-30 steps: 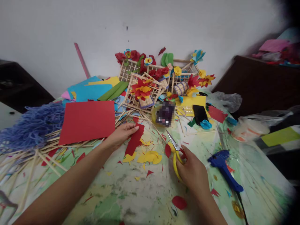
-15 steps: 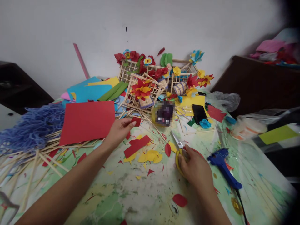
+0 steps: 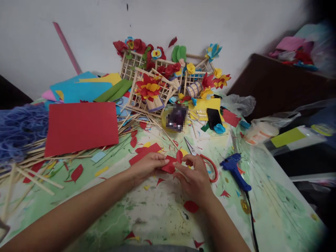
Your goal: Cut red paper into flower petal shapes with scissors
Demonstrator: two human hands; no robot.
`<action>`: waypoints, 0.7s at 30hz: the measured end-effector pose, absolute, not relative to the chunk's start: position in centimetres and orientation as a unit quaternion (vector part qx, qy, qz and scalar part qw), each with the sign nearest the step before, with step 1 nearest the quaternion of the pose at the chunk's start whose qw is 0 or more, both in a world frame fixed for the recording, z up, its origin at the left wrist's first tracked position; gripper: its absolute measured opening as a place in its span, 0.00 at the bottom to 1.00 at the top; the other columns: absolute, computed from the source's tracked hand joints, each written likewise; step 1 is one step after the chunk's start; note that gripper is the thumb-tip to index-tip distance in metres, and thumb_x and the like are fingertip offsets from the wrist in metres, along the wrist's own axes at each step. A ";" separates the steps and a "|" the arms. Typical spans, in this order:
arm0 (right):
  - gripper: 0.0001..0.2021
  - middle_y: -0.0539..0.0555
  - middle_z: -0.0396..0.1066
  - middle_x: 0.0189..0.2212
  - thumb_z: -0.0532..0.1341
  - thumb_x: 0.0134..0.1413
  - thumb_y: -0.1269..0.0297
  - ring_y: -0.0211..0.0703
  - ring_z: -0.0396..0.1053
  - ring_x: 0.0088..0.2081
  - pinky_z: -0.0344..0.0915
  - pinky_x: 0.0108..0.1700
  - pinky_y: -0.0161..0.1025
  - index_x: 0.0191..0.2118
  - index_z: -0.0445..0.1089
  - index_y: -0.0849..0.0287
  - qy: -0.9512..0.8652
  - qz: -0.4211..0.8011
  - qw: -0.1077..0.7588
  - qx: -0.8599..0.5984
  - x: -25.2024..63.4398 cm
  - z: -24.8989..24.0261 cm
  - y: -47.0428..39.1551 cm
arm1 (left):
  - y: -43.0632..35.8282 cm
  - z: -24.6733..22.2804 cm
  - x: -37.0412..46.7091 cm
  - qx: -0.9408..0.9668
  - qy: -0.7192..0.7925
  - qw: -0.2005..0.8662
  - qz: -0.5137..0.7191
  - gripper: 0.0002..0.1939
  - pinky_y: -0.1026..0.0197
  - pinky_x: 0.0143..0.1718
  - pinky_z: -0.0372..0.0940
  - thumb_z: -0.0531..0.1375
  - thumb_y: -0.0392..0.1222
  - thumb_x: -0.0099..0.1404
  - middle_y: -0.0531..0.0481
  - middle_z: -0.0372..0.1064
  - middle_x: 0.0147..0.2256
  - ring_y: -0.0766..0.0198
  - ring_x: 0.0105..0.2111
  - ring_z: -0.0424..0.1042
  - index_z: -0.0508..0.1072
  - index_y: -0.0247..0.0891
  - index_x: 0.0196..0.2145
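Note:
My left hand [image 3: 151, 163] is closed, pinching a small piece of red paper [image 3: 169, 165] between thumb and fingers. From the right, my right hand [image 3: 195, 176] reaches the paper; its fingers are apart, with fingertips at the paper's right edge. Just behind that hand lies a pair of scissors [image 3: 191, 147] with a red handle loop, part of it hidden by the hand. Red paper strips [image 3: 144, 153] lie beyond my left hand. One cut red petal [image 3: 191, 206] rests nearer to me, below my right hand.
A large red sheet [image 3: 82, 127] lies left on wooden sticks, beside blue yarn [image 3: 21, 131]. Stick lattices with paper flowers [image 3: 149, 86] stand at the back. Rightward are a blue glue gun [image 3: 235, 172] with its cord and a black phone [image 3: 214, 118]. Paper scraps litter the table.
My right hand has let go of the scissors, which now lie on the table, and moved left to the red paper. My left hand has brought the paper nearer. The view has shifted.

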State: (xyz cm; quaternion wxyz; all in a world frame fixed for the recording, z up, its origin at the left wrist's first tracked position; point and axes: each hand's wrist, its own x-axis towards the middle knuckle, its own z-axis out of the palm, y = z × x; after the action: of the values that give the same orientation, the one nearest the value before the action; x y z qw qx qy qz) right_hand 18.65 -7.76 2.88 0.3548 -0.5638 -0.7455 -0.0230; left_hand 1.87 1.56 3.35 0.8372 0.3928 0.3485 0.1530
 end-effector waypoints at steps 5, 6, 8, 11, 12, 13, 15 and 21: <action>0.06 0.56 0.67 0.35 0.60 0.56 0.63 0.44 0.62 0.37 0.61 0.37 0.41 0.35 0.75 0.55 -0.762 0.006 0.357 -0.541 18.5 2.7 -7.4 | 1.6 2.5 1.8 0.410 0.343 0.835 0.131 0.12 0.62 0.34 0.67 0.67 0.44 0.51 0.48 0.73 0.25 0.67 0.26 0.70 0.76 0.30 0.27; 0.06 0.56 0.67 0.34 0.60 0.56 0.62 0.44 0.62 0.37 0.60 0.36 0.41 0.34 0.74 0.56 -0.760 0.010 0.359 -0.542 18.5 2.7 -7.3 | 1.6 2.4 1.8 0.413 0.339 0.836 0.125 0.11 0.63 0.34 0.66 0.67 0.44 0.52 0.48 0.73 0.25 0.68 0.26 0.70 0.76 0.31 0.27; 0.08 0.55 0.67 0.32 0.59 0.57 0.61 0.43 0.61 0.35 0.59 0.35 0.40 0.31 0.74 0.57 -0.752 0.022 0.363 -0.550 18.4 2.5 -7.2 | 1.6 2.2 1.9 0.418 0.328 0.839 0.119 0.10 0.65 0.33 0.65 0.67 0.43 0.52 0.50 0.72 0.24 0.69 0.26 0.69 0.76 0.32 0.26; 0.11 0.54 0.67 0.31 0.57 0.59 0.62 0.42 0.61 0.34 0.59 0.35 0.39 0.28 0.71 0.59 -0.735 0.056 0.370 -0.566 18.1 2.3 -7.2 | 1.3 2.2 1.9 0.417 0.310 0.847 0.110 0.10 0.67 0.33 0.63 0.66 0.44 0.53 0.51 0.72 0.24 0.70 0.26 0.69 0.75 0.32 0.24; 0.11 0.54 0.67 0.31 0.56 0.59 0.63 0.42 0.61 0.34 0.59 0.35 0.39 0.28 0.69 0.59 -0.728 0.065 0.372 -0.572 17.9 2.3 -7.2 | 1.3 2.2 2.0 0.415 0.307 0.850 0.106 0.10 0.67 0.33 0.63 0.66 0.44 0.53 0.50 0.73 0.25 0.70 0.26 0.70 0.75 0.32 0.25; 0.11 0.55 0.66 0.31 0.55 0.60 0.63 0.42 0.61 0.34 0.60 0.36 0.39 0.28 0.69 0.59 -0.722 0.073 0.372 -0.578 17.7 2.2 -7.2 | 1.2 2.2 2.0 0.412 0.304 0.853 0.099 0.11 0.66 0.34 0.64 0.67 0.44 0.52 0.49 0.74 0.26 0.69 0.28 0.71 0.76 0.32 0.26; 0.11 0.55 0.66 0.31 0.54 0.61 0.64 0.43 0.61 0.35 0.60 0.37 0.40 0.29 0.67 0.60 -0.710 0.082 0.369 -0.594 17.5 2.1 -7.2 | 1.1 2.2 2.1 0.406 0.303 0.858 0.090 0.12 0.65 0.36 0.64 0.67 0.45 0.52 0.47 0.75 0.29 0.67 0.30 0.72 0.77 0.32 0.30; 0.10 0.56 0.67 0.33 0.53 0.61 0.65 0.45 0.62 0.37 0.61 0.40 0.42 0.30 0.66 0.59 -0.685 0.100 0.346 -0.633 17.4 1.9 -7.1 | 0.9 1.7 2.1 0.400 0.308 0.857 0.105 0.16 0.64 0.37 0.65 0.63 0.50 0.56 0.46 0.75 0.30 0.66 0.31 0.73 0.76 0.32 0.31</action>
State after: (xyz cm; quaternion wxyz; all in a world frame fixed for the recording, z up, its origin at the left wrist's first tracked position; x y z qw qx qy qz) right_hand 17.43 -7.09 1.93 0.3457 -0.6331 -0.6852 0.1005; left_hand 2.10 0.91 1.71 0.8569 0.3997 0.3080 0.1054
